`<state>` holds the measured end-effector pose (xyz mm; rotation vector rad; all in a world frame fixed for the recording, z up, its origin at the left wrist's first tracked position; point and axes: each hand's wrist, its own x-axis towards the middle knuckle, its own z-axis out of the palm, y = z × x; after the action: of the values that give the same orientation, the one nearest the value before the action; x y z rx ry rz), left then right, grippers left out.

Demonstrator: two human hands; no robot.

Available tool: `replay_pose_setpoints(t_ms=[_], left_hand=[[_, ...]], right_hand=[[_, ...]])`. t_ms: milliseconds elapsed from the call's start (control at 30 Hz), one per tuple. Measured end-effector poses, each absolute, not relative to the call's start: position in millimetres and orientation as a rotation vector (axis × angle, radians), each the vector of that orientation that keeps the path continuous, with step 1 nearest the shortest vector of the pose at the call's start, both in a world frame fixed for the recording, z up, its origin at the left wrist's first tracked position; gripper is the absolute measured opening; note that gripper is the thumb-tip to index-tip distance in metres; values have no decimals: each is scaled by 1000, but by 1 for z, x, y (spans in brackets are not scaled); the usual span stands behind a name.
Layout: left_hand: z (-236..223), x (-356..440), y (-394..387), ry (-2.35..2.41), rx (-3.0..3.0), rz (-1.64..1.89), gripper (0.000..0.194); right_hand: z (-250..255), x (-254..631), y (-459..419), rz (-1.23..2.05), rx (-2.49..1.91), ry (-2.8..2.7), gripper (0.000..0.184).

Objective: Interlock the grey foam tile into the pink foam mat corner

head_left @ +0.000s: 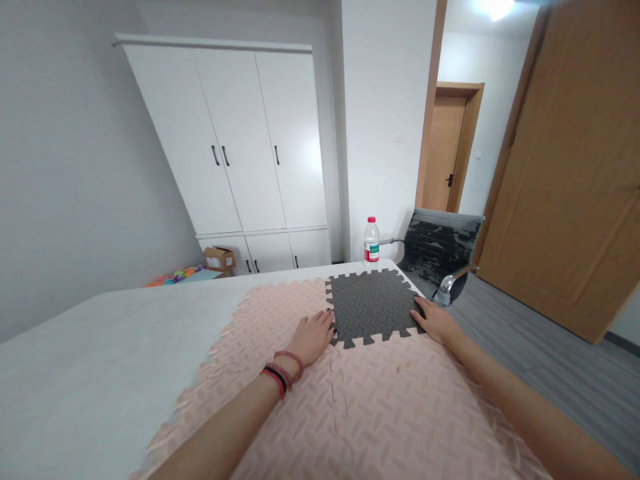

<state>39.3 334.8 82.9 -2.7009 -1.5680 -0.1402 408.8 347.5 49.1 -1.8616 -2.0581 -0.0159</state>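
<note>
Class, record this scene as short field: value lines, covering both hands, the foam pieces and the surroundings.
Left hand: open, at the left edge of the dark grey foam tile
Right hand: open, at its right edge
Left and near sides: pink textured foam matting
Beyond: upright clear plastic bottle with red cap
Background: white wardrobe with black handles, worn black chair

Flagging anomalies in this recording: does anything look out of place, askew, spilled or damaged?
The chair back looks damaged: its dark covering appears to be peeling in patches. The pink mat has small brownish marks on the near side of the dark tile, perhaps stains or wear. No spill shows.
</note>
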Motion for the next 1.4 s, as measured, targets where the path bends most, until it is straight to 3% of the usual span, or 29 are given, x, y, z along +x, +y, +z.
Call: replay_pose_setpoints(t_ms=[200, 433, 800, 1100, 1233, 1400], left_hand=[[89, 30, 343, -1573, -2820, -55, 54], [102, 3, 351, -1435, -3038, 25, 78], [98, -2, 339, -1489, -3023, 100, 74], [118, -21, 365, -1328, -3167, 363, 96], [113, -28, 362, -1323, -3080, 307, 89], [106, -28, 353, -1363, -2968, 206, 94]], right_hand=[[48, 410, 348, -16, -1849, -2064, 63], [45, 412, 349, -29, -1857, -2059, 64], [47, 411, 347, -26, -1862, -2060, 63], [44, 413, 350, -29, -1862, -2073, 64], [42, 413, 353, -50, -1852, -2072, 63], [41, 414, 356, -53, -1853, -2071, 62]])
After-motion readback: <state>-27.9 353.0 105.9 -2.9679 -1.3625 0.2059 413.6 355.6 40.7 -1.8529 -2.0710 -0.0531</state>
